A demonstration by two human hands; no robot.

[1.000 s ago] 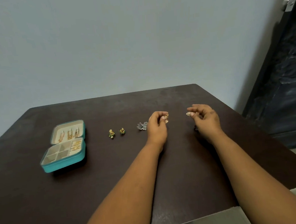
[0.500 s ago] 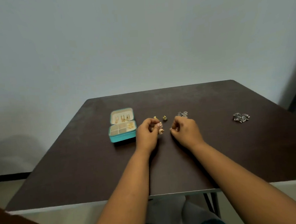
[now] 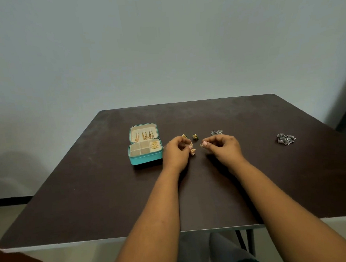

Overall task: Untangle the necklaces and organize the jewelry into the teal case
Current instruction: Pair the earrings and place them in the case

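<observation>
left hand: my left hand (image 3: 174, 153) has its fingers curled, pinching a gold dome-shaped earring (image 3: 192, 149) that hangs at the fingertips, just right of the case
right hand: my right hand (image 3: 222, 148) has its fingers curled, pinching a small gold piece (image 3: 201, 145) at thumb and fingertip; too small to name
case: teal jewelry case (image 3: 145, 158) open on the dark table (image 3: 91, 196), left of my hands; gold pieces in the lid and in the far-right compartment
loose gold: two small gold-and-dark earrings (image 3: 194, 137) just beyond my left hand
silver: one silver cluster (image 3: 216, 132) beyond my right hand, another silver cluster (image 3: 286, 139) well apart to the right
</observation>
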